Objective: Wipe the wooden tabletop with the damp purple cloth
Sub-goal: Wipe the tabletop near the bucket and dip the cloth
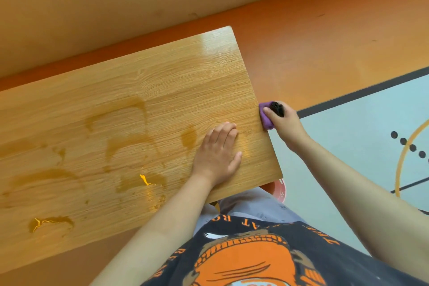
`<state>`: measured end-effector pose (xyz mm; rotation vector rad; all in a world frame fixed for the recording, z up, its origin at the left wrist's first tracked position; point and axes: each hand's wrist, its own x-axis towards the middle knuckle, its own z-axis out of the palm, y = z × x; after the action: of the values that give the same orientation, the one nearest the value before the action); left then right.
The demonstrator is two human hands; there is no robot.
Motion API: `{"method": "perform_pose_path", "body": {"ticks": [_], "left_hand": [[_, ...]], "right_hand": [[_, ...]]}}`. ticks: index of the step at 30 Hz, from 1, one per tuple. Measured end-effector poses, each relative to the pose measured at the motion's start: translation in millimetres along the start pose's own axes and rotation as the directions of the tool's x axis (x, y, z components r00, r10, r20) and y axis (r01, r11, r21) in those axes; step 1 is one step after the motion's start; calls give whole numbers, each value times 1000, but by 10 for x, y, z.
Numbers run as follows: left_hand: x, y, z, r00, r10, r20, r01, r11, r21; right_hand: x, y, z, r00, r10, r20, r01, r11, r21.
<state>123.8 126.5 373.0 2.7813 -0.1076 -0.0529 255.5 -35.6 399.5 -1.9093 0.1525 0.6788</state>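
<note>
At the tabletop [139,100] edge, right hand [284,123] grips purple cloth [265,118] — left hand [218,153] (fingers flat) rests nearby.

Left hand [218,153] lies flat on the wet-streaked tabletop [139,100] at centre frame; right hand [282,121] grips the cloth [264,116] against its right edge.

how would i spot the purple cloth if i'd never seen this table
Find the long wooden tabletop and follow it to its right-hand short edge. There the right hand grips the purple cloth, bunched against that edge. It is the only purple thing in view, unlike the amber wet streaks on the wood.
</note>
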Motion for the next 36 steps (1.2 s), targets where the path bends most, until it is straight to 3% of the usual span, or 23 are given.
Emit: {"method": "perform_pose_path", "body": {"ticks": [5, 16, 26, 30, 36], "left_hand": [[-7, 8, -6, 1000, -12, 19, 11, 1000, 17], [5, -18, 17, 1000, -6, 12, 6, 1000, 19], [-3, -21, 65, 1000, -13, -13, 13, 999, 30], [-14, -16, 69, 1000, -4, -26, 4, 1000, 28], [-16, -26, 64, 1000, 3, -26, -2, 999, 43]], "right_hand": [[475, -402, 165, 996, -88, -15, 89, 996, 30], [7, 77, -55, 997, 66, 47, -71, 992, 102], [1467, -921, 443, 998, -57, -7, 58, 988, 145], [1471, -879, 358, 997, -54, 58, 45, 989, 143], [1049, -377, 98, 970, 44, 241, -100, 970, 223]]}}
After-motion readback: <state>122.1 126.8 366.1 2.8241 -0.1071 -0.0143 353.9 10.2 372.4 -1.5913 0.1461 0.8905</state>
